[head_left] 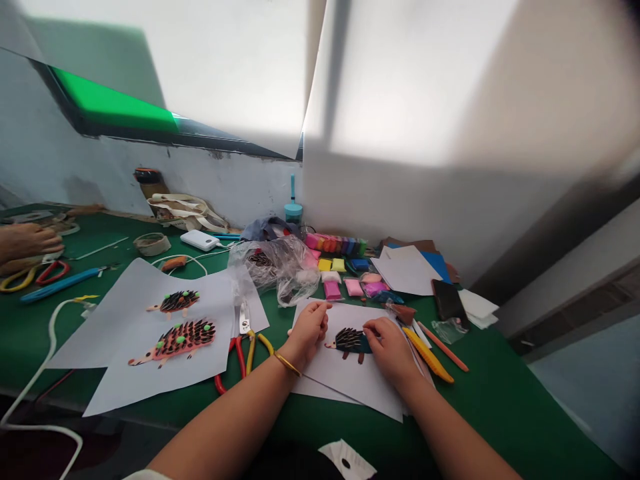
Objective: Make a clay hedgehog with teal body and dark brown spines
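Observation:
A small hedgehog figure [349,340] with dark spikes, a blue-green rear part and brown legs lies on white paper [340,380]. My right hand [387,347] is at its rear end, thumb and forefinger pinched together over the blue-green part; whatever is between the fingertips is too small to make out. Just left of the figure, above the paper, my left hand [311,328] is closed with its fingers curled, and its contents are hidden. A gold bangle is on the left wrist.
Red and yellow scissors [245,347] lie beside my left forearm. Further left are papers with two finished-looking hedgehogs [177,340]. Clay packets [331,289] and a plastic bag [280,263] lie behind; a yellow cutter [430,357] is right. Another person's hand [30,243] is far left.

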### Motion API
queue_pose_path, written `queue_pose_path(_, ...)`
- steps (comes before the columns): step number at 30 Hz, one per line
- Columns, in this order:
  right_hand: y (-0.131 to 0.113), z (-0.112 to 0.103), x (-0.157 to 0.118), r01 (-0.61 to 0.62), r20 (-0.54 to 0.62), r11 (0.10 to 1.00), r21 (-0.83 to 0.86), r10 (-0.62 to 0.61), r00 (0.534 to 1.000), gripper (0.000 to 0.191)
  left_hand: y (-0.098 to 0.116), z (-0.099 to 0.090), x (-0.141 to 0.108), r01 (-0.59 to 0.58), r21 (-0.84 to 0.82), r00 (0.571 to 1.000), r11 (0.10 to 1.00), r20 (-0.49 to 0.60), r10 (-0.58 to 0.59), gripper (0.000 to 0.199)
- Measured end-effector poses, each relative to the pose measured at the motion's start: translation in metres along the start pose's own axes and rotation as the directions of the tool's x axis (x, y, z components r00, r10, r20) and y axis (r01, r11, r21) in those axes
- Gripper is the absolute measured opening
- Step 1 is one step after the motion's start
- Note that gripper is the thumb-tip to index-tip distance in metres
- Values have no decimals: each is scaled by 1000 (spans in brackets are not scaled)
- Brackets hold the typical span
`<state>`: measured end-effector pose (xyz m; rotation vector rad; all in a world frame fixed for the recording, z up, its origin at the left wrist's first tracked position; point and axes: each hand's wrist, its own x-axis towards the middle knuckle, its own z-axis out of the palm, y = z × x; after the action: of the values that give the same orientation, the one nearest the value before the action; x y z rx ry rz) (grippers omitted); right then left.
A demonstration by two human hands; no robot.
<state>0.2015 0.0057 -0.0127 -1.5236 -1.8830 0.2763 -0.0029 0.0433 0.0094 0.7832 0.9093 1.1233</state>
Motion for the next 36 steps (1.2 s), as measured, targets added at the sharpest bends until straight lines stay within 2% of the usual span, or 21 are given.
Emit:
queue_pose_path(10,-1,0,1,-10,37,1000,15,10,999,21,1,1,0,4,7,1000,1000,-3,-4,31)
queue_pose_path(14,-5,-1,1,18,-8,1000,22,-18,1000,21,2,2,-3,-4,-26,1000,1000,18,5,33)
queue_pose_path(18,-20,-3,0,134,-67,990,41,-131,989,23,2,5,-7,29,-66,991,997,130,-20,42)
queue_pose_path(21,-37,-4,3,206,-45,977,51,-204,978,23,0,6,-10,54,-64,964,996,262,-36,50)
queue_pose_path(23,-50,-4,6,221,-16,973,66,-221,975,21,-2,6,-12,66,-37,952,997,302,-51,50)
queue_pose_path(26,-67,-4,14,196,28,975,108,-200,979,24,-3,5,-13,58,14,951,998,303,-59,48)
queue_pose_path(29,-76,-3,21,163,54,970,178,-175,983,17,-2,5,-15,20,65,948,998,315,-39,47)
queue_pose_path(36,-74,0,22,113,71,963,245,-134,988,12,4,7,-18,-92,153,933,984,358,32,50)
